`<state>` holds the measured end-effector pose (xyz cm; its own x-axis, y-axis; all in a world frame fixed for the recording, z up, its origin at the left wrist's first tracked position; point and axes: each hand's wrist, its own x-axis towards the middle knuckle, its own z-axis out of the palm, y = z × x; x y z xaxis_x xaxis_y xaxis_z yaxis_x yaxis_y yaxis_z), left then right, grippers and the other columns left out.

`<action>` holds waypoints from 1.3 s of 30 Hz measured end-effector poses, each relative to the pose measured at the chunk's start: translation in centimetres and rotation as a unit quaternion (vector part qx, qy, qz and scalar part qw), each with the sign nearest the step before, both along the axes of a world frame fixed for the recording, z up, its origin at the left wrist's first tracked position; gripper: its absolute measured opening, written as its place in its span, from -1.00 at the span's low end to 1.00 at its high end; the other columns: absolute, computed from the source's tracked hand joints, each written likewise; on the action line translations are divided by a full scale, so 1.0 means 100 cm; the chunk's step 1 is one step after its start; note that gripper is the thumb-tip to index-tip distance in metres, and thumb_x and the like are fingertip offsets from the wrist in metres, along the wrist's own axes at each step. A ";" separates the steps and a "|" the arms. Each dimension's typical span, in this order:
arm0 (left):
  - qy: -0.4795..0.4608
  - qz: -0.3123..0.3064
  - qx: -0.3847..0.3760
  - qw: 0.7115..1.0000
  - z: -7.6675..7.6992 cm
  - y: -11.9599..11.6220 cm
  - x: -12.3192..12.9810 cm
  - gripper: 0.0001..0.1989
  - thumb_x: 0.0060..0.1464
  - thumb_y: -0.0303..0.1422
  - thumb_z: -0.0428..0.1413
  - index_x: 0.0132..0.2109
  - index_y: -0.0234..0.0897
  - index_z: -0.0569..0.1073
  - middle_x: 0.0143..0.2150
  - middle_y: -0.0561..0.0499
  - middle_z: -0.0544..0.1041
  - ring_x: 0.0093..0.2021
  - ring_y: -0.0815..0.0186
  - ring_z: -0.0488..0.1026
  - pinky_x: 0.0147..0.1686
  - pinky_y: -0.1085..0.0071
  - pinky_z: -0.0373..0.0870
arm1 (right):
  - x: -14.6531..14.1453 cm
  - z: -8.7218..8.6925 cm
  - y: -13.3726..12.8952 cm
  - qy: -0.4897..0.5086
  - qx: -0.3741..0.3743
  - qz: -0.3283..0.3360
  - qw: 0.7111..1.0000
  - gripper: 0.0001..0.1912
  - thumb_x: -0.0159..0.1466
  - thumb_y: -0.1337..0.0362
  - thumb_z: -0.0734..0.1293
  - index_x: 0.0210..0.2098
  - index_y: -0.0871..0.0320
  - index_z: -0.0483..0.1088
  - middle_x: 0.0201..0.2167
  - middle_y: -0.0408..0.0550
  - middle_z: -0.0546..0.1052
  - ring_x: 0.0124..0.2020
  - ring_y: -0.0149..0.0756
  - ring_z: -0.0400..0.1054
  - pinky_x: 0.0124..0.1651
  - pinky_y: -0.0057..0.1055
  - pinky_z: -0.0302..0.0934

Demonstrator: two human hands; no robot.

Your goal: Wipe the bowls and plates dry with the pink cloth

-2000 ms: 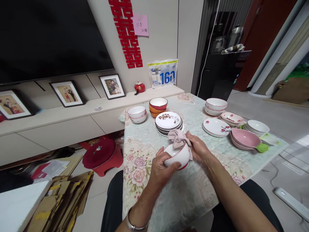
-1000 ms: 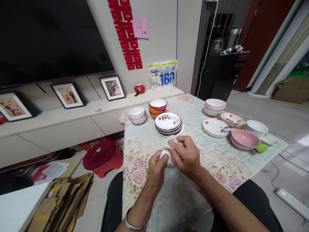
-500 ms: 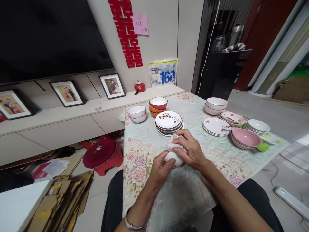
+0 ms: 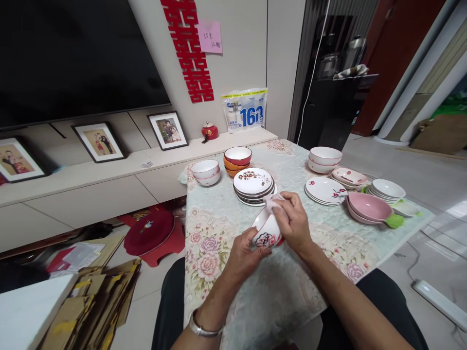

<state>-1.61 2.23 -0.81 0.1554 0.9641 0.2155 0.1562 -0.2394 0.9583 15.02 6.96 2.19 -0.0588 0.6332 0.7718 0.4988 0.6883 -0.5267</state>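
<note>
A white bowl [image 4: 265,232] with a red rim and a dark and red pattern is tilted above the near part of the table. My left hand [image 4: 246,250] grips its lower left side, thumb across the outside. My right hand [image 4: 294,221] is closed on a pale pink cloth [image 4: 273,201], which lies against the bowl's rim at the upper right. Just beyond the hands stands a stack of plates [image 4: 253,181] with brown flower patterns. Part of the bowl and of the cloth is hidden by my right hand.
Stacked white bowls [image 4: 206,169] and red and orange bowls [image 4: 238,156] stand at the back left. On the right are flowered plates [image 4: 326,189], white bowls [image 4: 325,155], pink dishes [image 4: 370,206] and small white dishes [image 4: 388,188]. A red stool [image 4: 150,232] is left of the table [image 4: 215,228].
The bowl has turned, so its patterned outside and rim now show. My right hand and the cloth have shifted slightly right, onto the rim; my left thumb has moved lower.
</note>
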 end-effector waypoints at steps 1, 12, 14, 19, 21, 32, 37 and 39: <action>-0.020 0.009 -0.019 1.000 -0.001 -0.001 0.001 -0.77 -0.11 -0.27 0.33 -0.28 -0.28 0.58 -0.38 0.03 0.53 -0.36 0.26 0.38 -0.29 0.39 0.32 | -0.008 0.001 -0.007 -0.020 0.017 0.004 1.000 -0.78 0.34 0.34 0.22 -0.12 0.14 0.48 -0.11 0.08 0.37 -0.05 -0.16 0.31 -0.02 -0.19 0.28; -0.233 -0.010 -0.121 0.965 -0.007 -0.004 0.001 -0.60 -0.14 -0.24 0.37 -0.15 -0.34 0.51 -0.31 0.01 0.58 -0.37 0.35 0.41 -0.33 0.46 0.32 | -0.014 0.002 -0.004 -0.026 0.038 0.025 0.999 -0.80 0.32 0.34 0.27 -0.12 0.14 0.49 -0.12 0.08 0.37 -0.05 -0.13 0.29 -0.03 -0.14 0.26; -0.268 -0.028 -0.127 0.954 -0.010 -0.005 0.002 -0.59 -0.10 -0.29 0.36 -0.09 -0.35 0.51 -0.27 -0.01 0.60 -0.36 0.36 0.43 -0.31 0.47 0.32 | -0.008 -0.002 0.005 0.032 -0.010 0.007 0.999 -0.81 0.35 0.32 0.24 -0.14 0.13 0.48 -0.10 0.08 0.36 -0.02 -0.13 0.31 0.00 -0.14 0.27; -0.385 -0.009 -0.118 0.916 -0.001 -0.002 0.007 -0.56 -0.12 -0.35 0.36 -0.05 -0.33 0.51 -0.22 -0.04 0.61 -0.25 0.29 0.50 -0.19 0.40 0.38 | -0.021 -0.005 -0.012 0.015 0.026 0.034 0.999 -0.81 0.24 0.41 0.29 -0.17 0.12 0.46 -0.20 0.02 0.35 -0.11 -0.15 0.29 -0.06 -0.14 0.25; -0.421 0.012 -0.109 0.900 0.006 0.000 0.008 -0.49 -0.23 -0.38 0.41 -0.06 -0.33 0.53 -0.19 -0.06 0.62 -0.16 0.22 0.52 -0.08 0.34 0.39 | -0.028 -0.003 -0.022 -0.049 0.057 0.089 0.993 -0.78 0.19 0.45 0.29 -0.20 0.11 0.46 -0.21 0.00 0.37 -0.14 -0.15 0.26 -0.09 -0.14 0.22; -0.419 -0.003 -0.103 0.902 0.004 -0.002 0.010 -0.53 -0.10 -0.37 0.36 0.00 -0.34 0.51 -0.10 -0.12 0.62 -0.13 0.19 0.53 -0.05 0.30 0.39 | -0.022 -0.005 -0.013 0.057 -0.017 0.073 0.996 -0.81 0.21 0.43 0.22 -0.21 0.11 0.39 -0.22 -0.02 0.33 -0.13 -0.14 0.26 -0.07 -0.13 0.19; -0.401 0.009 -0.098 0.911 0.004 -0.003 0.008 -0.52 -0.17 -0.32 0.39 -0.05 -0.31 0.51 -0.16 -0.07 0.61 -0.16 0.22 0.51 -0.09 0.33 0.38 | -0.029 0.001 -0.030 -0.093 0.050 0.117 0.988 -0.79 0.20 0.40 0.26 -0.19 0.11 0.45 -0.24 0.00 0.39 -0.18 -0.13 0.24 -0.10 -0.11 0.16; -0.375 -0.002 -0.102 0.922 0.001 -0.003 0.007 -0.52 -0.12 -0.30 0.37 -0.03 -0.29 0.49 -0.17 -0.04 0.59 -0.21 0.27 0.49 -0.15 0.38 0.37 | -0.023 0.005 -0.024 -0.084 0.035 0.102 0.991 -0.80 0.24 0.37 0.26 -0.16 0.12 0.45 -0.20 0.03 0.39 -0.13 -0.11 0.25 -0.08 -0.10 0.18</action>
<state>-0.92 1.91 -0.71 0.0399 0.9962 0.0779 -0.5681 -0.0415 0.8219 12.77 4.56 2.67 -0.3121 0.5405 0.7813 0.4220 0.8157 -0.3958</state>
